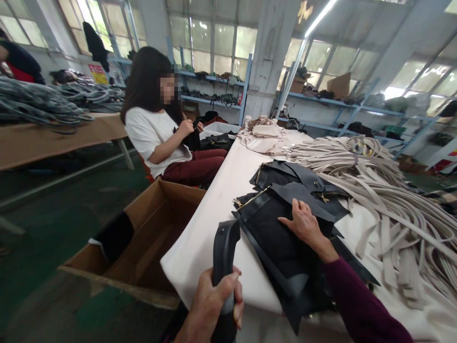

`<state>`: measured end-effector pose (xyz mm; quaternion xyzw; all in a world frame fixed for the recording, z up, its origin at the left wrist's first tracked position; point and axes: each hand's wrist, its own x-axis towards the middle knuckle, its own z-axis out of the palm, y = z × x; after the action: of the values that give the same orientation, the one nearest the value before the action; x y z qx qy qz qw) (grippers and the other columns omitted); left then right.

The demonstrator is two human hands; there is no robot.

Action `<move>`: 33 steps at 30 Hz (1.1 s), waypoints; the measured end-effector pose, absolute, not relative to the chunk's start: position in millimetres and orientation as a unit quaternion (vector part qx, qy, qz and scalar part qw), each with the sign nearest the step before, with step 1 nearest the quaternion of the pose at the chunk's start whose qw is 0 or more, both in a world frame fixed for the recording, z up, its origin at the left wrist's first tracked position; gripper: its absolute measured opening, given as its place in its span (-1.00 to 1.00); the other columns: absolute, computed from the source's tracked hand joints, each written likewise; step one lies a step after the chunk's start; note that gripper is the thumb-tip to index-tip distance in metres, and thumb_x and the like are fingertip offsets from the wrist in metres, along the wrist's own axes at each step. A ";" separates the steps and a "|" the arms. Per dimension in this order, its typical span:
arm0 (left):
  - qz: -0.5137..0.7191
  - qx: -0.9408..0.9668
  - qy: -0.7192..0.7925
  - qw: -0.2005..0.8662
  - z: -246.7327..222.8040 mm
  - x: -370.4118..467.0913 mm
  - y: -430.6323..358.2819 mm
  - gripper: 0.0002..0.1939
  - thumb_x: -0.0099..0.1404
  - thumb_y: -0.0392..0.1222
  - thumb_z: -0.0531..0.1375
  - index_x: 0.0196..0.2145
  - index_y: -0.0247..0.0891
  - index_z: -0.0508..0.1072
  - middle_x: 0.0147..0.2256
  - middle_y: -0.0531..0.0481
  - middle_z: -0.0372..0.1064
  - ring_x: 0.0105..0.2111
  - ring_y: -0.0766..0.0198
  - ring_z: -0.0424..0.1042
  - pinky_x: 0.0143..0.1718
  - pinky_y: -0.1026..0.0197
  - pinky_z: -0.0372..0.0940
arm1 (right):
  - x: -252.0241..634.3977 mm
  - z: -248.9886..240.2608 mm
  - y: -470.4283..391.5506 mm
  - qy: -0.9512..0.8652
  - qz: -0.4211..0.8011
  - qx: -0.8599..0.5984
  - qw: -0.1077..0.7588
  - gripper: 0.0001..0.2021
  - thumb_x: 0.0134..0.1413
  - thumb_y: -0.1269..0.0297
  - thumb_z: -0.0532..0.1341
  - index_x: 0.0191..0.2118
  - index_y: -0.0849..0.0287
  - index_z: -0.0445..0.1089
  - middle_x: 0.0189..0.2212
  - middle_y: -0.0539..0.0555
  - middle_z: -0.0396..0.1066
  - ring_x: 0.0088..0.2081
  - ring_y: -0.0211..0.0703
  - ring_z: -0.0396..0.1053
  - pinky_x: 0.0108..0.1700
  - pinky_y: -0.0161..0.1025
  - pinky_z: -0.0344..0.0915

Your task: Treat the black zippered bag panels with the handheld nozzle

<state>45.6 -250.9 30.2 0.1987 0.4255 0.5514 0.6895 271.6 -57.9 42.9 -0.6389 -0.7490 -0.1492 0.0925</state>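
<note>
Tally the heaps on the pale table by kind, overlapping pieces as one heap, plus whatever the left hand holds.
Black pieces with gold-coloured zips, under the right hand: 1
Beige straps: 1
Beige flat pieces: 1
Black curved item in the left hand: 1
Total: 4
Single pieces within heaps overlap too much to count.

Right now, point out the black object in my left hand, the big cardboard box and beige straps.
Black object (223, 252), head view: upper shaft.
Cardboard box (175, 204), head view: inner wall.
Beige straps (394, 212), head view: pile's middle.
</note>
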 end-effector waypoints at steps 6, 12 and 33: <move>0.538 0.182 0.430 0.702 26.8 48.1 -247.4 -0.72 0.19 -0.03 0.18 -0.29 -0.27 0.24 -0.61 0.18 0.26 -0.74 0.47 0.18 -0.72 0.37 0.14 | 268.0 21.6 -56.7 -0.752 -0.180 -0.631 0.069 -0.61 0.11 0.04 0.16 -0.14 0.33 0.32 -0.25 0.26 0.36 -0.20 0.09 0.29 -0.25 -0.17 0.21; 0.527 0.191 0.425 0.711 23.6 60.8 -229.8 -0.73 0.18 -0.07 0.17 -0.29 -0.26 0.18 -0.60 0.17 0.29 -0.73 0.43 0.21 -0.72 0.34 0.17 | 265.9 9.1 -69.1 -0.763 -0.204 -0.602 0.115 -0.75 0.23 0.19 0.04 -0.31 0.25 0.34 -0.39 0.18 0.36 -0.30 -0.03 0.28 -0.19 -0.20 0.17; 0.514 0.215 0.448 0.699 25.7 57.9 -207.2 -0.80 0.21 -0.12 0.18 -0.30 -0.29 0.30 -0.62 0.17 0.26 -0.72 0.43 0.21 -0.69 0.33 0.15 | 276.0 10.1 -87.4 -0.766 -0.095 -0.580 0.260 -0.76 0.21 0.30 0.03 -0.18 0.27 0.40 -0.29 0.18 0.39 -0.23 -0.08 0.29 -0.12 -0.22 0.23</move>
<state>57.9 -207.2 25.7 0.2146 0.4477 0.5143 0.6993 276.0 -87.4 10.1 -0.5801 -0.7662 -0.0951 0.2597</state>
